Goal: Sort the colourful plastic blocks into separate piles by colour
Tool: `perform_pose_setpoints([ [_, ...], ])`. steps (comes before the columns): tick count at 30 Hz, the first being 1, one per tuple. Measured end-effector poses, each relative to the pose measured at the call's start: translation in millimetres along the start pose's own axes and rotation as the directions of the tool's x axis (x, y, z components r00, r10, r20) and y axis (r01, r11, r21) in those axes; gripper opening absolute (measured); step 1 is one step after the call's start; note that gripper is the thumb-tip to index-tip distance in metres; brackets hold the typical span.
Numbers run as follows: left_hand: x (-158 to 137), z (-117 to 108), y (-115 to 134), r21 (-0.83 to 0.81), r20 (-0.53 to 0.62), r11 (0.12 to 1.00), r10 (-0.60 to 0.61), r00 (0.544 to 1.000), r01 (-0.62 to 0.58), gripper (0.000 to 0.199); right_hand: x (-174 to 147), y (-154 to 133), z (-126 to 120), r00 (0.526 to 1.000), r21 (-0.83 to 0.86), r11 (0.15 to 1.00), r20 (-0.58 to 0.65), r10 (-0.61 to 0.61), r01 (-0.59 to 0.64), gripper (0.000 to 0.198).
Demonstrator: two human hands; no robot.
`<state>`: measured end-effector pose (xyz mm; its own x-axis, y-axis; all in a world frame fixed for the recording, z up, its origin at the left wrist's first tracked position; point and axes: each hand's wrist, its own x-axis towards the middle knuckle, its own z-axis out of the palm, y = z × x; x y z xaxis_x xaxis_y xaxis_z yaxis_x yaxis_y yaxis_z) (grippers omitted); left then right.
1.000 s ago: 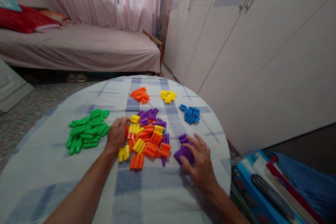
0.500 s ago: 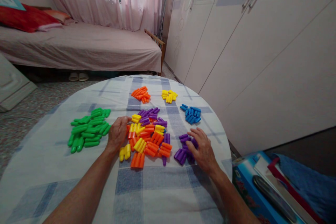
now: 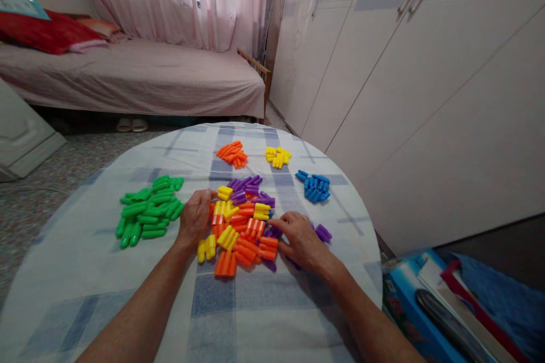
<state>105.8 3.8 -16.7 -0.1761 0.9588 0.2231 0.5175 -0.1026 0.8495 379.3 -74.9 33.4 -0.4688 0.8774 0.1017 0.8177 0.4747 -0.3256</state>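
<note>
A mixed pile of small plastic finger-shaped pieces (image 3: 244,249), orange, yellow and purple, lies mid-table. My left hand (image 3: 196,218) rests against its left side, loosely cupped, its index finger stretched towards a yellow piece (image 3: 225,193); its lower fingers are partly hidden. At the pile's right edge, my right hand (image 3: 300,241) has thumb and index finger around a purple piece (image 3: 273,232). Behind this hand sits a purple group (image 3: 323,233), mostly covered by it. Green pieces (image 3: 149,210) are heaped left of my left hand.
Separate groups of orange pieces (image 3: 232,154), yellow pieces (image 3: 278,157) and blue pieces (image 3: 315,188) lie farther back on the checked tablecloth (image 3: 238,317). A blue box (image 3: 409,295) stands beside the table at right. A bed (image 3: 170,79) and white wardrobe (image 3: 426,102) are beyond.
My right hand has moved left from the purple group to the pile's right edge, where purple pieces have shifted. My left hand stays by the pile. The view has shifted slightly.
</note>
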Motion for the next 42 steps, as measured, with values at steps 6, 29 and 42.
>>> perform_pose_setpoints([
  [6, 0, -2, -2, 0.010, 0.007, 1.000, 0.013, 1.000, -0.013, 0.047, -1, 1, 4, 0.999, -0.047, 0.999, -0.041, 0.005, -0.007, 0.024],
  [29, -1, -2, 1, 0.022, 0.009, 0.999, -0.047, 0.999, 0.047, 0.047, -74, 73, -19, 0.762, 0.327, 0.830, -0.341, 0.550, -0.452, 0.027],
  [42, -1, -1, 2, -0.008, -0.009, 1.000, -0.014, 1.000, 0.014, 0.044, -54, -25, 0, 0.916, 0.099, 0.988, -0.373, 0.144, -0.115, 0.009],
])
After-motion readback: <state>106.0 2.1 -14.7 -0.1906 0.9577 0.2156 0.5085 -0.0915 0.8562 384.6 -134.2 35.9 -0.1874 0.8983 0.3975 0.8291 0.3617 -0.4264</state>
